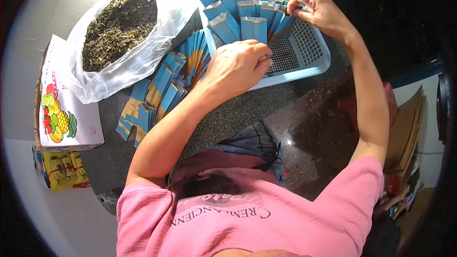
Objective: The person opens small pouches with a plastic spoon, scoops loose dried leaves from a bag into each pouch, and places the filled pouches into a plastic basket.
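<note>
A light-blue plastic basket (320,64) holds many upright blue paper packets (253,29), packed in rows toward its far side. My right hand (316,12) is at the basket's right side, its thumb and fingers pinched at the top of a packet there. Over the basket's near left edge is my left hand (240,64), fingers curled together; what they hold, if anything, is hidden. Flat blue and brown packets (164,83) lie fanned and piled on the dark speckled table (228,114), left of the basket. Part of that pile is behind my left forearm.
An open clear plastic bag (166,43) of dried leaves (121,24) stands at the upper left. Beside it is a white box (76,114) with fruit pictures. Yellow packs (66,169) lie below the box. Cardboard sheets (404,128) lean at the far right.
</note>
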Tool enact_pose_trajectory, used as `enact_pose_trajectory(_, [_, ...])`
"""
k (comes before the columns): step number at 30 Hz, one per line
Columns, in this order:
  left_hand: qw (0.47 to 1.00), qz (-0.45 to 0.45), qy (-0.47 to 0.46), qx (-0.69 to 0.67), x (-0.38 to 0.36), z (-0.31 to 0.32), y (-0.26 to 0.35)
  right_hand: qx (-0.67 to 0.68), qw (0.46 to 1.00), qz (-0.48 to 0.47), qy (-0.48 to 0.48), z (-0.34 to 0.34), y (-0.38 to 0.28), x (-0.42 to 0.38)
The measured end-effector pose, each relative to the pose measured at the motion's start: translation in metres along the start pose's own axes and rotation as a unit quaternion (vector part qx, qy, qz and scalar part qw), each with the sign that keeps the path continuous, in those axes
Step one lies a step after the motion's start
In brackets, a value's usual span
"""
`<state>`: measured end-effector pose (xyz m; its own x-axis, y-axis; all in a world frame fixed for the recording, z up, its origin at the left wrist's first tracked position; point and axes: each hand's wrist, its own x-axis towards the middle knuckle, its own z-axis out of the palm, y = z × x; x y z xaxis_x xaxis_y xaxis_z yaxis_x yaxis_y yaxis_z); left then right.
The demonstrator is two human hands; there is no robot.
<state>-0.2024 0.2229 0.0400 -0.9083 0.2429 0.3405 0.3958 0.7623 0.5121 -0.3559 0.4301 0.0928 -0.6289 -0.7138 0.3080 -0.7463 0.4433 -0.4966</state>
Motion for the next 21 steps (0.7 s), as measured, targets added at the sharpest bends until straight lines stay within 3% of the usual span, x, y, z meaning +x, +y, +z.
enact_pose_trajectory(2, [1.000,0.001,0.000,-0.001,-0.001,-0.001,0.001,-0.009,0.998,0.015,-0.052,-0.005,0.001,0.007])
enact_pose_trajectory(8, [1.000,0.008,0.008,0.000,0.000,0.001,-0.001,-0.039,0.993,0.065,-0.095,-0.005,-0.002,0.015])
enact_pose_trajectory(12, [0.999,0.022,0.011,-0.025,0.000,-0.001,-0.002,-0.022,0.994,0.048,-0.094,-0.007,-0.005,0.010])
enact_pose_trajectory(15, [0.996,0.062,0.043,-0.051,0.001,-0.002,-0.003,-0.049,0.997,0.002,-0.051,-0.010,-0.005,0.004])
enact_pose_trajectory(18, [0.995,0.085,0.033,-0.046,0.001,-0.006,0.000,0.010,1.000,-0.007,-0.018,-0.010,-0.001,-0.002])
enact_pose_trajectory(21, [0.993,0.102,0.041,-0.031,-0.002,-0.014,0.005,-0.056,0.996,-0.057,0.037,-0.013,-0.006,-0.009])
